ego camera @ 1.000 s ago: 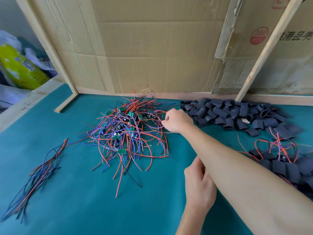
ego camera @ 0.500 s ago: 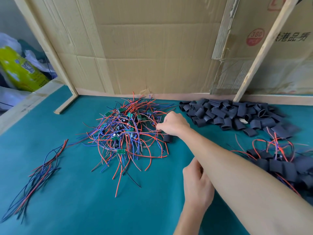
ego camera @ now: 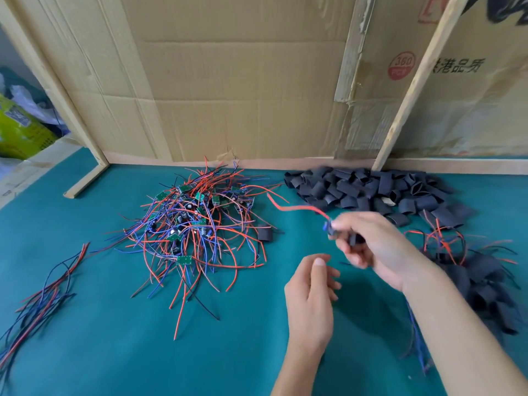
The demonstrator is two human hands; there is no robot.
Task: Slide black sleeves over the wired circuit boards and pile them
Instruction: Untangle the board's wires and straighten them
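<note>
A tangle of green circuit boards with red, blue and black wires [ego camera: 194, 221] lies mid-table on the teal mat. Loose black sleeves [ego camera: 371, 190] are heaped at the back right. Sleeved boards [ego camera: 471, 275] are piled at the right edge. My right hand [ego camera: 371, 244] is raised above the mat and pinches one wired board, blurred, whose red wire [ego camera: 297, 208] trails back toward the tangle. Something dark shows between its fingers. My left hand [ego camera: 311, 287] hovers just below it, thumb up, fingers loosely curled, holding nothing I can see. One single sleeve [ego camera: 264, 233] lies beside the tangle.
A bundle of bare wires [ego camera: 43, 295] lies at the left edge. Cardboard walls [ego camera: 243, 95] with a slanted wooden strut [ego camera: 414, 90] close off the back. A wooden foot [ego camera: 85, 181] rests at the back left, with a yellow bag [ego camera: 17, 130] beyond it.
My right hand has drawn back from the tangle toward me with one wired board, its red wire trailing. My left hand has lifted and its fingers have loosened.
</note>
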